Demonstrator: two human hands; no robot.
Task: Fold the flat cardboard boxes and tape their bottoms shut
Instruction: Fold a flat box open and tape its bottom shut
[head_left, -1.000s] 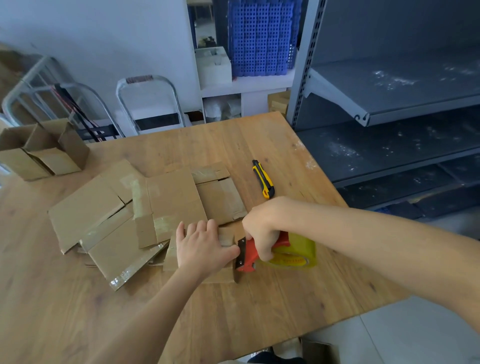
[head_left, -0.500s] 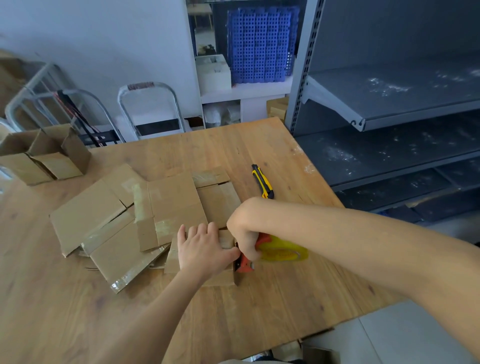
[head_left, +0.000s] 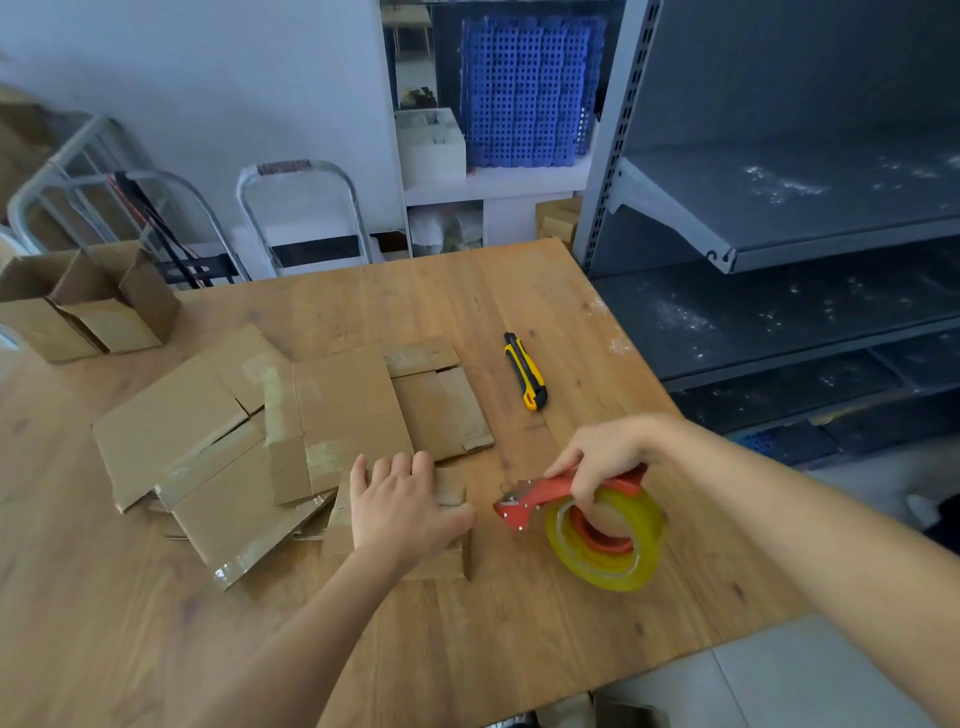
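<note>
A small folded cardboard box (head_left: 448, 564) lies bottom-up on the wooden table (head_left: 519, 639). My left hand (head_left: 402, 506) rests flat on its closed flaps, fingers straight. To its right, my right hand (head_left: 605, 454) grips the red handle of a tape dispenser (head_left: 597, 525) with a yellowish roll. The dispenser's blade end sits just off the box's right edge. Several flat cardboard boxes (head_left: 234, 447) lie spread out behind and left of the folded box.
A yellow and black utility knife (head_left: 524, 371) lies on the table behind the dispenser. Two folded open boxes (head_left: 88, 306) stand at the far left. Grey metal shelving (head_left: 779, 234) runs along the table's right side. Folding ladders (head_left: 306, 218) lean behind the table.
My right hand has drawn the tape dispenser away from the box to the right and tilted it up. My left hand stays pressed on the box.
</note>
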